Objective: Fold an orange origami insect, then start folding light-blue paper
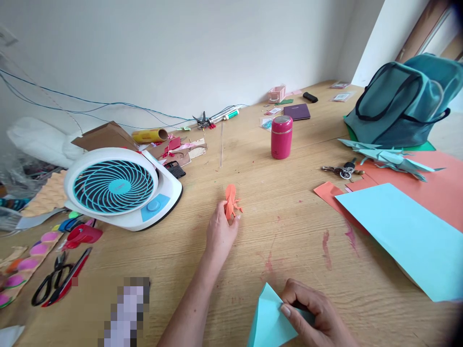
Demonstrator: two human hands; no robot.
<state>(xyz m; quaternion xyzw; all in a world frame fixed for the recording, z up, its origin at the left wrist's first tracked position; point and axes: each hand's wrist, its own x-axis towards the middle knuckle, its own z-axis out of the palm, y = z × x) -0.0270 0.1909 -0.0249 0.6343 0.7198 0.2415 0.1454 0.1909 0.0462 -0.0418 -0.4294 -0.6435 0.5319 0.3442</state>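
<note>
At the far left of the desk (pixel 162 260), one pair of black-handled scissors (pixel 53 279) is lying beside one red cutter (pixel 72 277), and one white fan (pixel 119 185) with turquoise blades is standing behind them. One yellow roll (pixel 150 135) is resting beyond the fan. Near the middle, the person's left hand (pixel 221 229) is reaching forward and holding one orange folded figure (pixel 230 195) between fingers and thumb, at the desk surface. Closer to the person and further right, one folded turquoise paper (pixel 269 320) is standing out from the right hand (pixel 314 313), whose thumb and curled fingers are pinching it. Beyond the two hands, one pink flask (pixel 281 137) is standing upright, with one purple booklet (pixel 297 112) lying just behind it. To the right, one bunch of keys (pixel 347 171) is lying near one large pale-blue sheet (pixel 401 241), which is partly covering orange paper (pixel 437 178). Turquoise folded paper (pixel 390 156) is resting there too, its number of pieces unclear, and one teal bag (pixel 394 106) is standing behind.
</note>
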